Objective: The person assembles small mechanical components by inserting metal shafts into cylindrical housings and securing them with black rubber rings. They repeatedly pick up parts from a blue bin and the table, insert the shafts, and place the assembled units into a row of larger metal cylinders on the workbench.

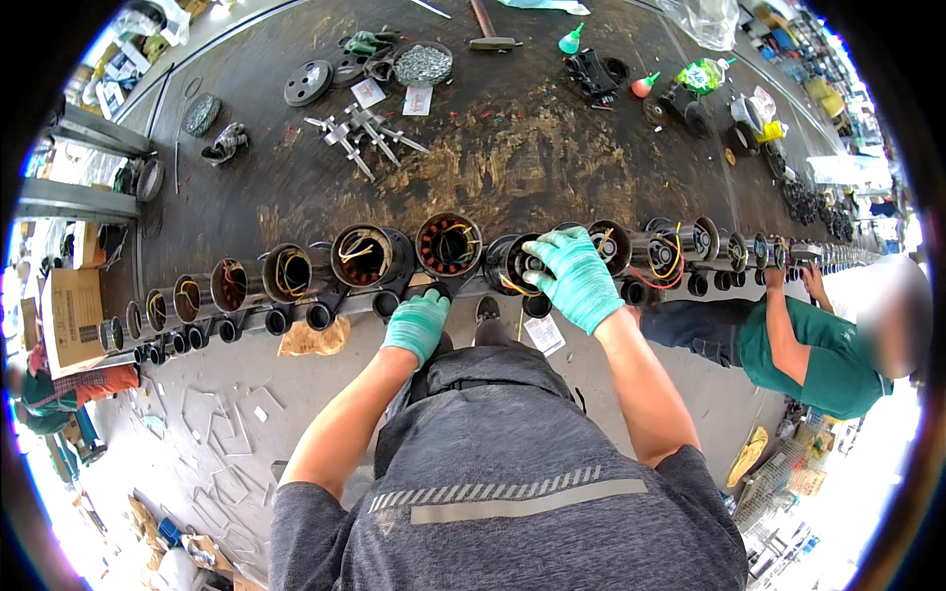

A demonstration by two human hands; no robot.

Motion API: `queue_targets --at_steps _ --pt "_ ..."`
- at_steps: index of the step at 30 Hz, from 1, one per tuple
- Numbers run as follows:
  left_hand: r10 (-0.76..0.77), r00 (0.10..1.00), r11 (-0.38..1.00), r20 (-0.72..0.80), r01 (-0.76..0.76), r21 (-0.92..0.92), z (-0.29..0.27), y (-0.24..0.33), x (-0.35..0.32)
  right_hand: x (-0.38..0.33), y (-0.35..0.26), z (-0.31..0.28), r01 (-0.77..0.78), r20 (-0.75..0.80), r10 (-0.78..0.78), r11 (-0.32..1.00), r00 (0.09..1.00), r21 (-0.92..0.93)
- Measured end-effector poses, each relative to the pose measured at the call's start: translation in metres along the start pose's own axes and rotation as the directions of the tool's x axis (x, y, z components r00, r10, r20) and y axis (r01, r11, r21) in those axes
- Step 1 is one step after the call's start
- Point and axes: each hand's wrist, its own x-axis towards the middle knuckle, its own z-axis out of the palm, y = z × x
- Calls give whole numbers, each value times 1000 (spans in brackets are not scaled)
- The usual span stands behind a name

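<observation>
Two gloved hands work side by side at a long row of motor housings

The row runs along the near side of the table (581,158), open mouths turned toward the person, most likely so that the insides can be seen and reached without lifting anything. Coloured wires (455,236) show at several mouths, including that of the coil-lined housing (449,267) just in front of the person. The housing in hand (510,260) sits next to it on the right, near the body's midline, where both arms reach easily.

The right hand (576,279) comes over it from the right, wrist bent and back of the hand up. Its thumb and fingers are closed around a round metal part (532,264) at the housing's mouth; this pinch from the side probably lets the part be steered squarely.

The left hand (418,323) lies lower, palm down, with its fingers curled forward at a black stub (438,290) beneath the coil-lined housing. Whether that grip clamps the stub or merely rests on it, I cannot tell; it looks like a bracing pose. Both elbows are bent, with the forearms angled inward.

Farther back lie metal pullers (365,136) and a hammer (485,32), perhaps kept there to leave the near strip for the row.
</observation>
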Motion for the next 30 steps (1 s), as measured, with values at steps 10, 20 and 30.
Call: queue_targets --at_steps 10,20,30 --pt "125 990 984 62 -116 -137 1 -8 -15 -5 1 3 -29 13 29 998 1000 52" --pt "175 977 931 125 -123 -345 14 -18 -13 47 -21 -46 -7 119 -2 997 993 75" --pt "-230 957 733 -177 50 -679 -54 -67 -116 322 -91 78 -108 221 39 944 974 311"
